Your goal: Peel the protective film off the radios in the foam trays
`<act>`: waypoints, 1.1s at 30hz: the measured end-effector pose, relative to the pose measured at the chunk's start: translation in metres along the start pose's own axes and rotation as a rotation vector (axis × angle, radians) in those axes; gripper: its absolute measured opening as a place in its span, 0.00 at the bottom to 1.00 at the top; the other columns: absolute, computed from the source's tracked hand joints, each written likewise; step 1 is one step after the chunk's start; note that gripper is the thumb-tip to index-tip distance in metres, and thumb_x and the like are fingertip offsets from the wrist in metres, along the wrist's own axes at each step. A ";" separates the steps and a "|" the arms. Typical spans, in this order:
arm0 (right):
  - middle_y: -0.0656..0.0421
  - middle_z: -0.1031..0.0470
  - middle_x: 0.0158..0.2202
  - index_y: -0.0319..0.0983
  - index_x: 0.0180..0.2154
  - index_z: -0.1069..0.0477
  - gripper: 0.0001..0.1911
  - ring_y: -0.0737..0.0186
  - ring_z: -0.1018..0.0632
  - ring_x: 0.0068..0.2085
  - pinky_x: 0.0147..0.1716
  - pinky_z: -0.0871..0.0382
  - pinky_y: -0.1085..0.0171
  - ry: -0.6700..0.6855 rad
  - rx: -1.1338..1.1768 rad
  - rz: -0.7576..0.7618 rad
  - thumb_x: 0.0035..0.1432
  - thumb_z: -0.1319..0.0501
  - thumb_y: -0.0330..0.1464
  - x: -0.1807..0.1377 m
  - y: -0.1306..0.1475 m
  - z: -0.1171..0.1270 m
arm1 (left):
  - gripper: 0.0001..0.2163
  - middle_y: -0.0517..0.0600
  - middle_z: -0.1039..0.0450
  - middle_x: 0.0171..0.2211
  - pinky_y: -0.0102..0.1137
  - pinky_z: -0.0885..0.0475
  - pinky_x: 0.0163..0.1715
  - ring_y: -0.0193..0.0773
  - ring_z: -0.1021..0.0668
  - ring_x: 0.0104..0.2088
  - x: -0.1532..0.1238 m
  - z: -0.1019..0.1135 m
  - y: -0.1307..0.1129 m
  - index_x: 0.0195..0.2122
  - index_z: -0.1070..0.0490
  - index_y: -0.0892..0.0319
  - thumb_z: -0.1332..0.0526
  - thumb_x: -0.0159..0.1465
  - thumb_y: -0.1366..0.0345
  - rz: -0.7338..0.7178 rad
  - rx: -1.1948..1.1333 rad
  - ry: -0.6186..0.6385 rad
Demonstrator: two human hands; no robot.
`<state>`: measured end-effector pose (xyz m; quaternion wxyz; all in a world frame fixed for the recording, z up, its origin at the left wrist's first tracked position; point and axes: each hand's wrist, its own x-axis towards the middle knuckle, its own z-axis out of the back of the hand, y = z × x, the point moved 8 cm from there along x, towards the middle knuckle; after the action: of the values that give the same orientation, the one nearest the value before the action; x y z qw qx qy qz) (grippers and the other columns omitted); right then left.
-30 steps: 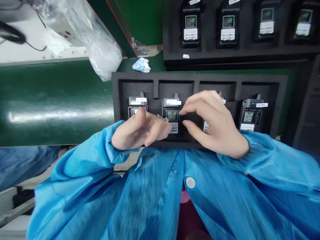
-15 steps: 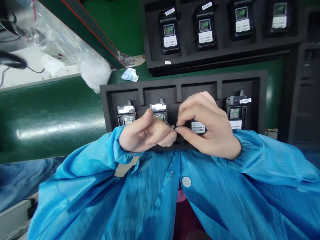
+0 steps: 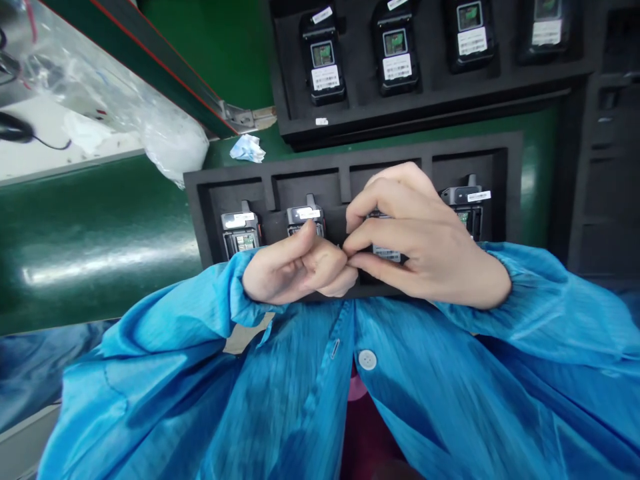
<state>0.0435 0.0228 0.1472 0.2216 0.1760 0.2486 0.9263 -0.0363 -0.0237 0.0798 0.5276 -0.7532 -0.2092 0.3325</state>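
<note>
Just above the front of a black foam tray (image 3: pixel 330 160), my two hands meet fingertip to fingertip. My left hand (image 3: pixel 305 267) is closed, palm up, fingers curled and thumb raised. My right hand (image 3: pixel 420 243) pinches thumb and fingers together against the left fingertips. Whatever they hold is tiny and hidden between the fingers. Below and behind the hands lie grey handheld devices with stub antennas: one at the left (image 3: pixel 243 230), a second (image 3: pixel 306 217) partly behind my left hand, a third (image 3: pixel 386 253) mostly covered by my right hand, and a fourth (image 3: pixel 467 200) at the right.
A second foam tray (image 3: pixel 360 123) behind holds several black devices (image 3: pixel 325 67) with white barcode labels. A crumpled blue-white wrapper (image 3: pixel 248 148) lies between tray and bracket. Clear plastic bags (image 3: pixel 175 143) and a black cable (image 3: pixel 50 141) are at the left on the green bench (image 3: pixel 100 247).
My right hand has pushed closer to the left, its fingers now covering the small thin greyish piece that showed between the fingertips. The whole view has shifted slightly.
</note>
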 end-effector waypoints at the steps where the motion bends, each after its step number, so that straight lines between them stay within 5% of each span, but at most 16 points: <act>1: 0.58 0.29 0.43 0.45 0.37 0.27 0.12 0.58 0.32 0.52 0.51 0.34 0.54 -0.003 -0.011 -0.006 0.68 0.48 0.37 0.000 -0.001 0.000 | 0.35 0.50 0.49 0.10 0.38 0.33 0.20 0.37 0.36 0.15 0.000 0.001 0.000 0.14 0.49 0.53 0.79 0.62 0.39 -0.014 0.037 -0.016; 5: 0.58 0.28 0.42 0.42 0.37 0.28 0.08 0.60 0.31 0.49 0.51 0.34 0.55 -0.117 -0.043 -0.021 0.66 0.45 0.33 -0.006 -0.005 0.007 | 0.41 0.51 0.34 0.16 0.36 0.32 0.23 0.37 0.31 0.18 -0.006 0.014 -0.001 0.33 0.28 0.56 0.80 0.66 0.45 -0.068 0.222 -0.136; 9: 0.58 0.28 0.40 0.43 0.35 0.29 0.07 0.59 0.29 0.47 0.51 0.35 0.53 -0.203 -0.090 -0.044 0.66 0.45 0.34 -0.014 -0.009 0.013 | 0.38 0.55 0.24 0.31 0.34 0.30 0.27 0.35 0.26 0.23 -0.008 0.023 0.006 0.58 0.32 0.57 0.72 0.68 0.43 -0.108 -0.036 -0.190; 12: 0.59 0.29 0.40 0.45 0.35 0.30 0.06 0.57 0.29 0.48 0.51 0.35 0.50 -0.256 -0.096 -0.042 0.65 0.43 0.35 -0.019 -0.010 0.015 | 0.34 0.56 0.24 0.39 0.31 0.27 0.30 0.33 0.24 0.27 -0.003 0.023 0.010 0.56 0.30 0.56 0.64 0.68 0.40 -0.163 -0.400 -0.175; 16: 0.59 0.29 0.40 0.45 0.36 0.29 0.03 0.56 0.29 0.49 0.51 0.34 0.50 -0.260 -0.075 -0.015 0.64 0.42 0.33 -0.024 -0.006 0.016 | 0.22 0.53 0.25 0.43 0.29 0.26 0.33 0.32 0.23 0.30 0.003 0.020 0.015 0.53 0.26 0.54 0.50 0.69 0.48 -0.165 -0.611 -0.161; 25: 0.59 0.29 0.42 0.45 0.34 0.29 0.03 0.56 0.31 0.50 0.50 0.34 0.51 -0.137 -0.075 -0.020 0.62 0.40 0.33 -0.025 -0.008 0.006 | 0.13 0.48 0.26 0.35 0.18 0.38 0.18 0.20 0.34 0.19 0.010 0.021 0.018 0.49 0.24 0.53 0.36 0.63 0.67 -0.167 -0.591 -0.258; 33: 0.57 0.30 0.42 0.43 0.33 0.28 0.02 0.54 0.31 0.50 0.51 0.36 0.49 -0.142 -0.031 -0.097 0.59 0.39 0.31 -0.040 -0.014 0.017 | 0.09 0.44 0.31 0.30 0.20 0.48 0.13 0.19 0.41 0.15 0.003 0.041 0.007 0.45 0.25 0.51 0.37 0.63 0.66 -0.187 -0.560 -0.361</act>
<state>0.0887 0.0203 0.1450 0.2862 0.2254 0.2261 0.9034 -0.0642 0.0030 0.0629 0.2831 -0.7753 -0.4505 0.3404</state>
